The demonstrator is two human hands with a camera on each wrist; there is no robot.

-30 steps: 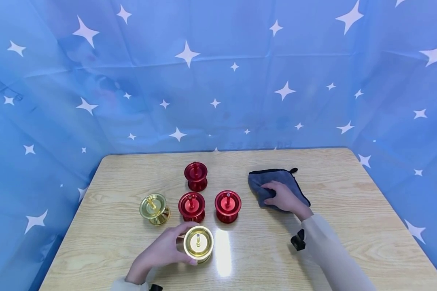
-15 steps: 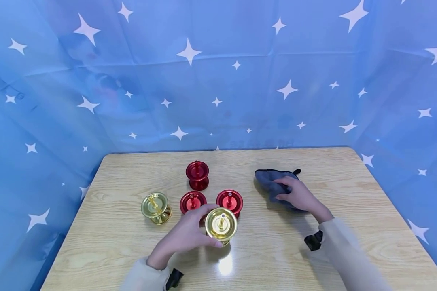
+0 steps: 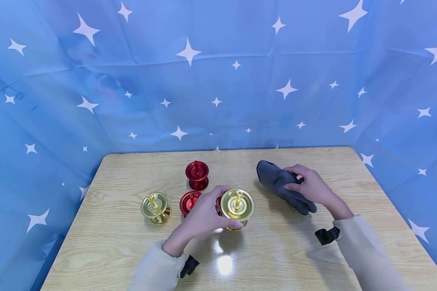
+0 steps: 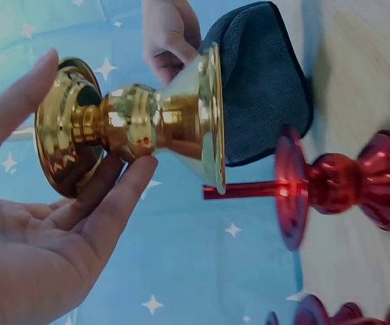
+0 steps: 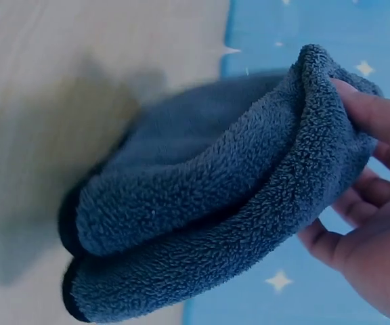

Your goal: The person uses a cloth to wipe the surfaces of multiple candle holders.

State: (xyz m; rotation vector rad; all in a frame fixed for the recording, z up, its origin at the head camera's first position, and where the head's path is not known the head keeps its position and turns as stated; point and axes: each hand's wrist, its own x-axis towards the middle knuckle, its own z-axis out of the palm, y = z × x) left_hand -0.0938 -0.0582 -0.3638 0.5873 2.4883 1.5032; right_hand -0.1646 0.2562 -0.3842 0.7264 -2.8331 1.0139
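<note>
Candleholder [image 3: 236,210], gold, hangs in a curled left hand [image 3: 205,216]; to its right, a right hand [image 3: 311,186] pinches cloth [image 3: 271,178]. Dipping the candleholder could topple the red stand [image 4: 334,183] close by.

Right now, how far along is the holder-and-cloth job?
Done: the gold holder and gray cloth look lifted off the table. In hand: left hand grips that holder; right hand pinches the cloth. Remaining: probably wiping, as cloth and holder are apart. A second gold holder and red holders stand on the table; whether they've been wiped, I can't tell.
</note>
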